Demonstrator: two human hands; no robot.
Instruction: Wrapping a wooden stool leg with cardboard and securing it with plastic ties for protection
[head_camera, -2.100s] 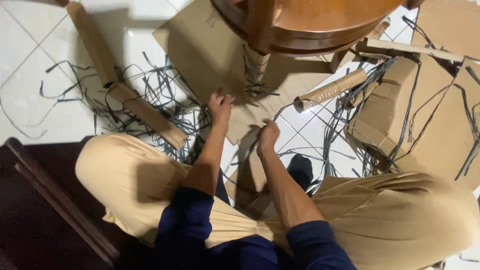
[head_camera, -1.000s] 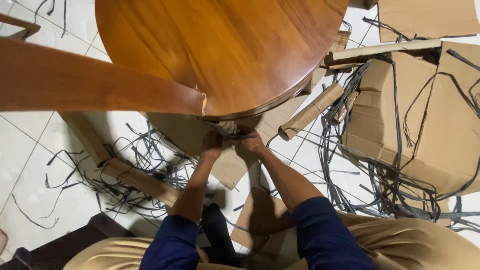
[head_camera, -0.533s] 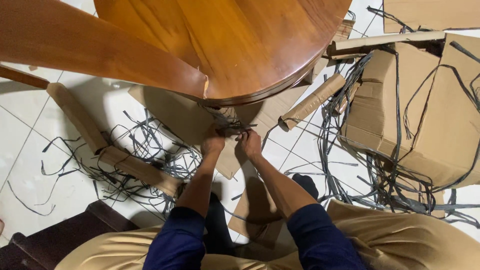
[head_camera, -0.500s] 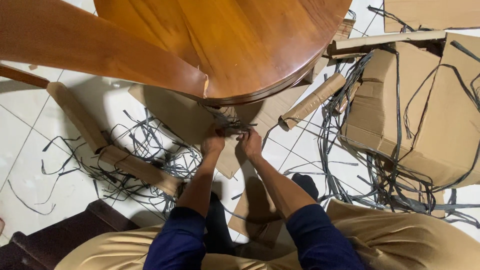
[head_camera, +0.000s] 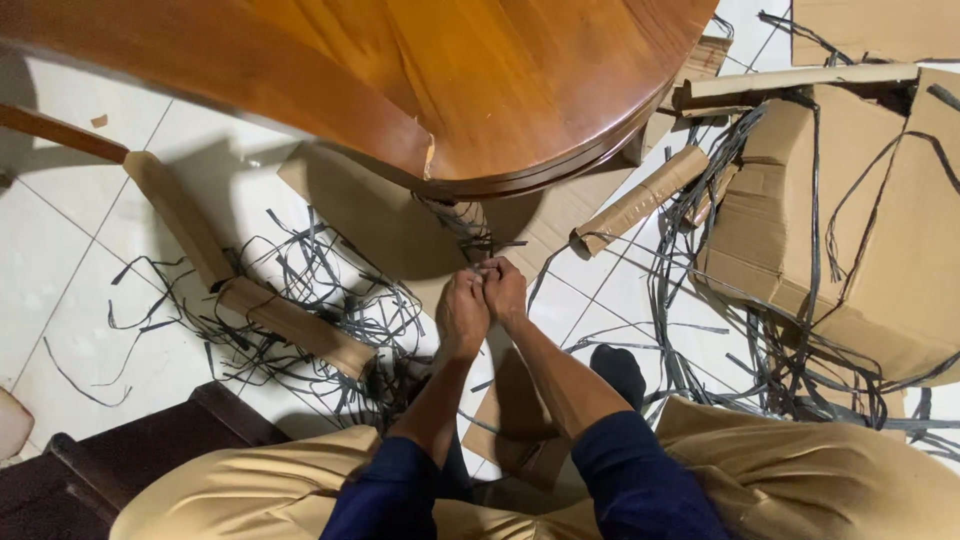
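Note:
My left hand (head_camera: 461, 312) and my right hand (head_camera: 505, 289) are pressed together just below the rim of a round brown wooden table (head_camera: 480, 80). Both pinch dark plastic strapping (head_camera: 470, 232) that is wound around a cardboard-wrapped table leg (head_camera: 468, 222). The fingertips meet at the strap ends near the leg's lower part. The table top hides the upper part of the leg. A flat cardboard sheet (head_camera: 360, 210) lies on the white tiled floor under the hands.
Loose dark straps (head_camera: 300, 300) litter the tiles at left among cardboard tubes (head_camera: 180, 215) (head_camera: 640, 200). A strapped cardboard box (head_camera: 850, 220) sits at right. A dark wooden piece (head_camera: 120, 470) lies at bottom left. My beige-trousered knees fill the bottom.
My two hands have drawn back from the leg and closed together on the strapping. The view has shifted, so the table sits higher in frame.

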